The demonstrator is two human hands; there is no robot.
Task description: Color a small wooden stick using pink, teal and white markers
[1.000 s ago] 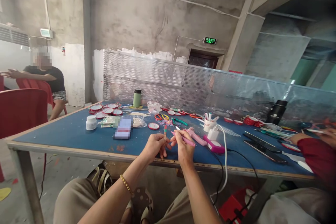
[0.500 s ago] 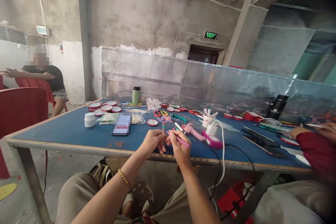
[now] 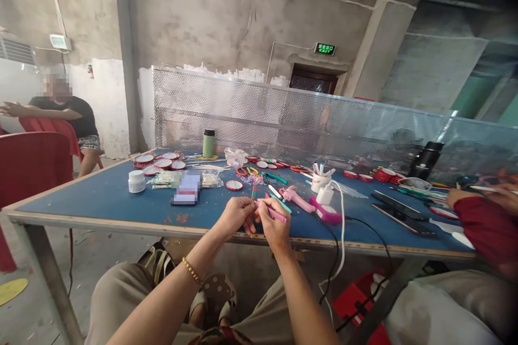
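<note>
My left hand [image 3: 238,215] is closed on a thin stick [image 3: 254,192] with red and green bands, which stands up above the fingers. Wrapped round a pink marker pen [image 3: 278,215], my right hand [image 3: 275,232] meets the left at the table's front edge. The pen's front end is at the stick, but whether the tip touches it I cannot tell. Just behind the right hand lie a teal pen [image 3: 285,206] and a white-and-green marker [image 3: 275,191]. A round red-rimmed disc [image 3: 234,185] lies behind the left hand.
On the blue table [image 3: 101,199] are a white jar [image 3: 136,182], a phone [image 3: 186,188], a green bottle [image 3: 209,143], pliers [image 3: 275,178], a pink handheld tool [image 3: 298,198] and a cup of markers [image 3: 320,181]. Cables hang at right. A co-worker's red sleeve [image 3: 483,223] reaches in there.
The view has shifted slightly. My right hand has moved a little left, bringing the pink marker pen closer to the stick. The teal pen behind it shows more now.
</note>
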